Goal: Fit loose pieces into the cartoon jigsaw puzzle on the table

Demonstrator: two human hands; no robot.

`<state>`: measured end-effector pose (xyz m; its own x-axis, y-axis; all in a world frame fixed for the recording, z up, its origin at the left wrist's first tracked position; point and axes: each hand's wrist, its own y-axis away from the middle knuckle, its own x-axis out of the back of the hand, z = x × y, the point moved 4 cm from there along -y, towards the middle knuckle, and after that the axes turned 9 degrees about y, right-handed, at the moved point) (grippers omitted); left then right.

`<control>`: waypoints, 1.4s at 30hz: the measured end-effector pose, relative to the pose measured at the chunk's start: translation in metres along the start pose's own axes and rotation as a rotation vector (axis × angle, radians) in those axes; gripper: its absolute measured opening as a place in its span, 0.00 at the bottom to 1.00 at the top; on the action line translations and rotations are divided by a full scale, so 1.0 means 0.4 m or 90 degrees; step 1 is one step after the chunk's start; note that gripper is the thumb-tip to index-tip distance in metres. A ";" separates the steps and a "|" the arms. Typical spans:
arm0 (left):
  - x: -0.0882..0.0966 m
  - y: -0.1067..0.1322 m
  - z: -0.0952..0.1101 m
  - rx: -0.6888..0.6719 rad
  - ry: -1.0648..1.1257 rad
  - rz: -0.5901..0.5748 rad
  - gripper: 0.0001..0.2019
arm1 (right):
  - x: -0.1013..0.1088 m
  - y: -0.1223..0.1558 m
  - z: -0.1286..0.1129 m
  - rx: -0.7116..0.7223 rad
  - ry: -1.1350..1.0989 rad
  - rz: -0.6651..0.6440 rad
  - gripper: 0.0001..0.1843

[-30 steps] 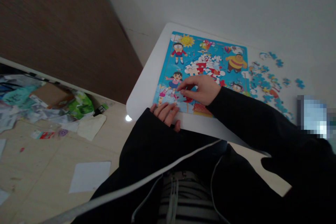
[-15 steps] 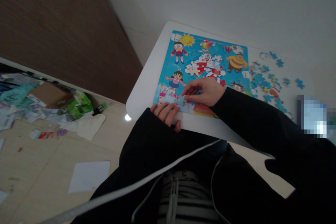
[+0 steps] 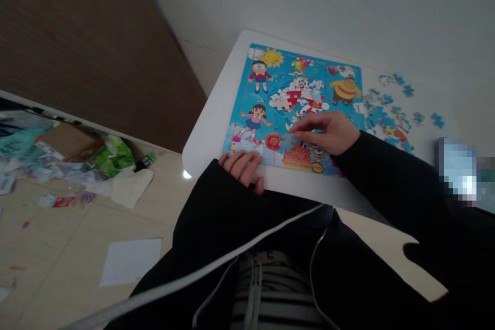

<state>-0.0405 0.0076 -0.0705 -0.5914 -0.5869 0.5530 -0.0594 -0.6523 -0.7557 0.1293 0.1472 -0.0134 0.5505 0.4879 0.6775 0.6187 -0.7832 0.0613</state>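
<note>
A colourful cartoon jigsaw puzzle board [image 3: 270,87] lies on a white table [image 3: 211,118]. My right hand [image 3: 328,131] hovers over the board's lower middle, fingers pinched on a small blue puzzle piece [image 3: 286,140]. My left hand [image 3: 243,165] rests at the board's near left corner, on the table edge, fingers loosely curled and mostly covered by a black sleeve. A scatter of loose blue puzzle pieces [image 3: 390,113] lies to the right of the board.
Litter, bags and a cardboard box [image 3: 65,152] are heaped on the wooden floor at left. A white sheet of paper [image 3: 131,260] lies on the floor nearer me. A brown wall panel [image 3: 77,36] stands behind. A blurred patch [image 3: 460,170] sits at right.
My right hand has slid to the right across the board with the blue piece, uncovering the red round figure and the cake picture. The left hand stays put.
</note>
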 end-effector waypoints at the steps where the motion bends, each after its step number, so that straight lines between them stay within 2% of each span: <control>1: -0.001 0.001 0.000 0.000 -0.001 -0.006 0.16 | -0.001 0.003 0.001 0.000 0.003 -0.005 0.10; 6: 0.006 0.004 -0.001 -0.004 -0.001 -0.001 0.16 | -0.006 0.012 0.004 -0.003 0.020 -0.014 0.10; 11: 0.005 0.003 -0.005 -0.016 -0.018 -0.057 0.17 | -0.016 0.024 0.012 -0.003 0.068 -0.064 0.11; 16: 0.005 0.004 -0.003 -0.026 -0.016 -0.033 0.17 | -0.030 0.033 0.021 -0.009 0.099 -0.085 0.11; 27: 0.013 -0.004 0.001 -0.032 -0.019 -0.080 0.17 | -0.002 0.047 0.029 -0.004 0.153 -0.053 0.13; 32: 0.016 -0.002 0.001 -0.031 -0.019 -0.092 0.17 | -0.007 0.049 0.026 0.012 0.120 -0.035 0.13; 37: 0.009 -0.007 0.005 -0.045 -0.011 -0.039 0.15 | -0.010 0.046 0.018 0.022 0.107 -0.032 0.13; 42: -0.001 -0.016 0.015 -0.074 -0.004 -0.001 0.14 | -0.026 0.016 -0.015 0.031 0.061 -0.025 0.10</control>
<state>-0.0353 0.0092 -0.0638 -0.5866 -0.5886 0.5563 -0.1535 -0.5936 -0.7900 0.1239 0.1348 -0.0156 0.4698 0.4770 0.7428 0.6669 -0.7430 0.0553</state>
